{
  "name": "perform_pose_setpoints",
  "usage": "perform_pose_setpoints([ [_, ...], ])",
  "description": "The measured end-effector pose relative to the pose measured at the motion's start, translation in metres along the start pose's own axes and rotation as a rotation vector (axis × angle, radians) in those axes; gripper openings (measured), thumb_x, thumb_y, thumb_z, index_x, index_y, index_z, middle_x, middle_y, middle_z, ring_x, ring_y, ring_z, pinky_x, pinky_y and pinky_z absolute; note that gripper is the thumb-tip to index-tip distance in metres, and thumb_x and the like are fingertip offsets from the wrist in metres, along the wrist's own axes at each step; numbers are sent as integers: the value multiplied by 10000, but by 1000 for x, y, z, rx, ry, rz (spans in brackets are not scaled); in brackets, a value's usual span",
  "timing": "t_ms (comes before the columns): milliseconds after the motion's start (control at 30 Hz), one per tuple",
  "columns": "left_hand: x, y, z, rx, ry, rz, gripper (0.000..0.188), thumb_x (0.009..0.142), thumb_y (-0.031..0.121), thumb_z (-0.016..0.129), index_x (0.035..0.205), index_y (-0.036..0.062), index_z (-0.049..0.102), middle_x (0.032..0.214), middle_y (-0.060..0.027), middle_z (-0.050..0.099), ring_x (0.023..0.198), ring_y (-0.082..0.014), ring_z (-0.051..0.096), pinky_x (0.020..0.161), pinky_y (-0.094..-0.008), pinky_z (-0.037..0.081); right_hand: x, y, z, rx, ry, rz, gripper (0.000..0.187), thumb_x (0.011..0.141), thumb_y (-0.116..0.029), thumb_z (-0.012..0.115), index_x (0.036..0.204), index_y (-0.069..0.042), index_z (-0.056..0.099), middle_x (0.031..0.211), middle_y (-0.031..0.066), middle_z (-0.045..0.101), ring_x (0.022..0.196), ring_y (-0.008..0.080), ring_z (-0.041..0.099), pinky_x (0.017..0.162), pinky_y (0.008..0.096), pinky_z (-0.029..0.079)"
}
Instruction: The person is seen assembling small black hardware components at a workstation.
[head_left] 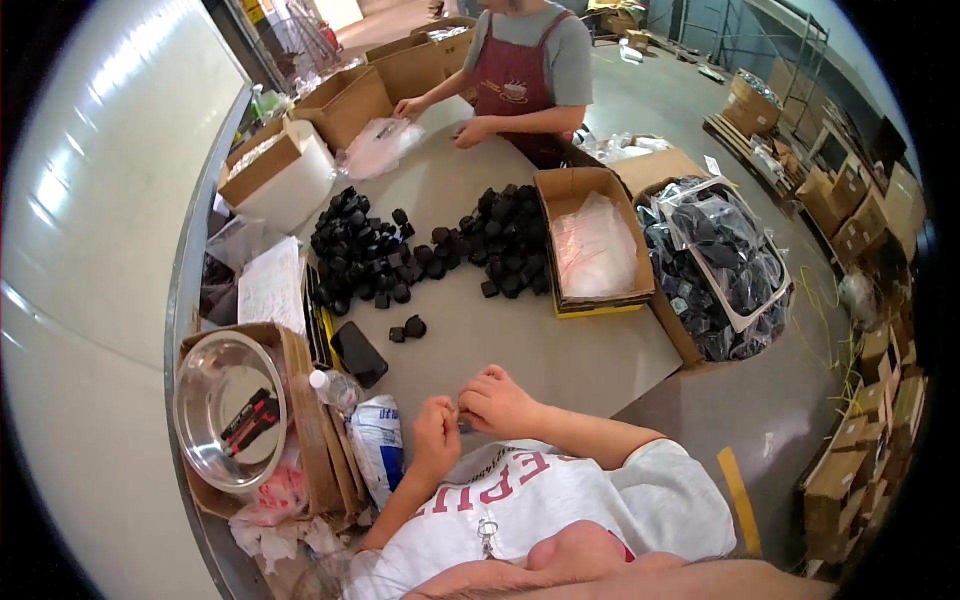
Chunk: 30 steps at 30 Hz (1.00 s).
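i see my left hand and right hand pinched together on something too small to identify, close over the grey desk for control. the heap of small black plastic parts lies well ahead, within reach.

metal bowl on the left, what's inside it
The round metal bowl holds a few black and red tools lying near its right side; the remaining inside is bare and shiny. The bowl covers whatever is in the cardboard box beneath it.

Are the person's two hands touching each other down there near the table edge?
Touching. In the head view the left hand and right hand meet at the fingertips with no gap between them; whatever small thing they pinch is too small to tell.
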<state>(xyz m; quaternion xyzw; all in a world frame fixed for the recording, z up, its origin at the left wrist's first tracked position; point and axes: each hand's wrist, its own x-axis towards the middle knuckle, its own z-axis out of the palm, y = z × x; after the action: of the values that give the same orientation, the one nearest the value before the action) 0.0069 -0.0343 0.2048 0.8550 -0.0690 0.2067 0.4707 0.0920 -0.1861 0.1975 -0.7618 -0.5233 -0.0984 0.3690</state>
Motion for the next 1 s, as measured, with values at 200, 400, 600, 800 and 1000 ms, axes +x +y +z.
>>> perform_pose_setpoints([
  [200, -5, 2, 4, 151, 86, 74, 116, 761, -67, 499, 758, 9, 411, 824, -157, 504, 686, -321, 500, 601, -370, 422, 1, -8, 8, -40, 132, 35, 178, 720, -163, 650, 861, -132, 546, 877, 13, 562, 879, 186, 559, 883, 417, 360],
  [400, -8, 1, 5, 198, 108, 120, 139, 760, -73, 498, 735, 13, 392, 809, -156, 495, 677, -309, 487, 597, -359, 414, 0, -9, 12, -92, 83, 42, 161, 730, -160, 637, 852, -131, 537, 889, 22, 568, 895, 187, 564, 882, 426, 360],
  [600, -25, -19, 8, 19, 251, -7, 216, 821, -36, 503, 699, 29, 337, 779, -127, 478, 655, -228, 452, 592, -311, 395, -5, -6, 3, 42, -73, 110, 136, 748, -169, 627, 849, -127, 546, 864, 25, 562, 839, 200, 569, 832, 383, 376],
  [800, -18, -11, -14, -79, 396, -88, 299, 888, 23, 502, 684, 53, 285, 804, -87, 450, 660, -140, 377, 614, -251, 369, -23, 10, -27, 182, -220, 214, 128, 795, -200, 563, 857, -89, 542, 873, 69, 569, 912, 241, 555, 804, 392, 396],
  [1000, -12, -14, -12, -124, 246, -66, 246, 863, 3, 515, 693, 43, 342, 803, -97, 494, 633, -154, 419, 581, -247, 375, -34, 9, -25, 209, -121, 352, 143, 740, -128, 615, 862, -85, 554, 898, 67, 594, 853, 260, 578, 770, 411, 443],
])
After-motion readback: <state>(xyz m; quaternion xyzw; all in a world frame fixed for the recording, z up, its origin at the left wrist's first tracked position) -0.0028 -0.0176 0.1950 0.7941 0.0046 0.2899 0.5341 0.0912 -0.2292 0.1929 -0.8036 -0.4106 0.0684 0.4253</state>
